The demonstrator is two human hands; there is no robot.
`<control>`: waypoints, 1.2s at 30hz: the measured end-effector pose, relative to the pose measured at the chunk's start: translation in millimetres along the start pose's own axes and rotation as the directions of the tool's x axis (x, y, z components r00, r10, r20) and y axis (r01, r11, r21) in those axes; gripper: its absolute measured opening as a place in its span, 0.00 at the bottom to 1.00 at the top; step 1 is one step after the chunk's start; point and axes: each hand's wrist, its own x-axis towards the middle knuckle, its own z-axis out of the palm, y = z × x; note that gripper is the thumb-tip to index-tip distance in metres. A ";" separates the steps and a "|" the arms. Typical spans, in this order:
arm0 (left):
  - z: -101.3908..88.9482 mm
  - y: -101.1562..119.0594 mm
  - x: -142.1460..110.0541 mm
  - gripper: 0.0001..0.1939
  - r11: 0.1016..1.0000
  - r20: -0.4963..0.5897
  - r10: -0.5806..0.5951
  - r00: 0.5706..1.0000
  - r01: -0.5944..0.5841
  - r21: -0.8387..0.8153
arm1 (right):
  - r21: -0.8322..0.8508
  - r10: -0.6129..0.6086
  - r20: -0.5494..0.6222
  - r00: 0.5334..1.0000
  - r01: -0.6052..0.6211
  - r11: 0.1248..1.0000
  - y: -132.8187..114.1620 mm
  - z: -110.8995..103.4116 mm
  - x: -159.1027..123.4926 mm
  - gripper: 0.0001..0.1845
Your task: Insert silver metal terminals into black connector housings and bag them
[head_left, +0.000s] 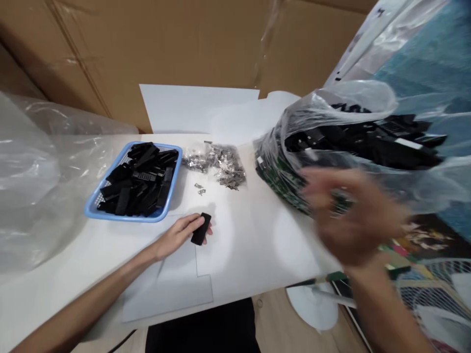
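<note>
In my left hand (187,229) is a small black rectangular plastic piece (200,229), gripped between thumb and fingers just above the white table. My right hand (349,215) is raised at the right, smeared by motion, in front of a clear plastic bag (279,142). Whether its fingers hold anything cannot be made out. Black plastic parts (360,139) fill the bag's open mouth, and green pieces (277,179) show through its side. Beyond my left hand lie a few small metal pieces (200,189).
A blue basket (127,219) of black plastic pieces stands at the left. Behind the loose metal bits sits a clear bag of small metal parts (230,169). Plastic sheeting (29,186) bulges at the far left. Cardboard (206,44) walls the back of the white table (250,255).
</note>
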 end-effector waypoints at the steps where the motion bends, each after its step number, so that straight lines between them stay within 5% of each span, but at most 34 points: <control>1: -1.9 -1.9 1.4 0.27 0.999 -0.020 0.006 1.000 -0.006 -0.039 | 0.115 -0.087 -0.014 0.996 0.088 0.989 -18.2 22.4 -6.4 0.17; 3: -4.0 -6.5 4.4 0.29 0.995 -0.075 0.027 0.997 -0.034 -0.096 | 0.325 -0.240 0.052 0.969 0.211 0.922 -48.0 63.3 -20.3 0.13; 7: -1.9 -13.5 8.9 0.27 0.990 -0.178 0.076 0.981 -0.095 -0.101 | 0.491 -0.303 0.216 0.928 0.165 0.855 -82.9 108.7 -63.9 0.07; 10: 2.0 -12.2 9.0 0.23 0.993 -0.184 0.108 0.977 -0.114 -0.019 | 0.496 -0.233 0.401 0.886 0.004 0.868 -97.4 111.2 -97.2 0.17; 13: 4.7 -9.5 7.7 0.22 0.987 -0.139 0.141 0.980 -0.129 0.092 | 0.511 -0.143 0.493 0.858 -0.153 0.846 -106.3 104.4 -113.2 0.14; 23: 10.3 -4.8 3.8 0.19 0.922 -0.001 0.175 0.985 -0.163 0.352 | 0.592 -0.108 0.642 0.759 -0.401 0.699 -104.6 93.1 -110.3 0.07; 25: 11.1 -3.3 2.9 0.20 0.916 0.003 0.176 0.984 -0.165 0.366 | 0.627 -0.096 0.622 0.777 -0.421 0.655 -101.8 90.7 -115.6 0.09; 27: 11.7 -2.5 1.9 0.21 0.918 -0.001 0.171 0.985 -0.159 0.362 | 0.668 -0.070 0.530 0.845 -0.365 0.649 -97.9 88.3 -119.9 0.09; 31: 13.3 -0.9 -0.7 0.26 0.944 -0.050 0.135 0.990 -0.113 0.311 | 0.664 0.067 0.176 0.982 -0.169 0.729 -91.3 84.9 -114.8 0.07; 36: 20.6 2.6 -4.9 0.28 0.980 0.090 -0.143 0.986 0.154 -0.127 | 0.645 0.034 -0.072 0.997 0.021 0.764 -89.1 90.0 -90.5 0.16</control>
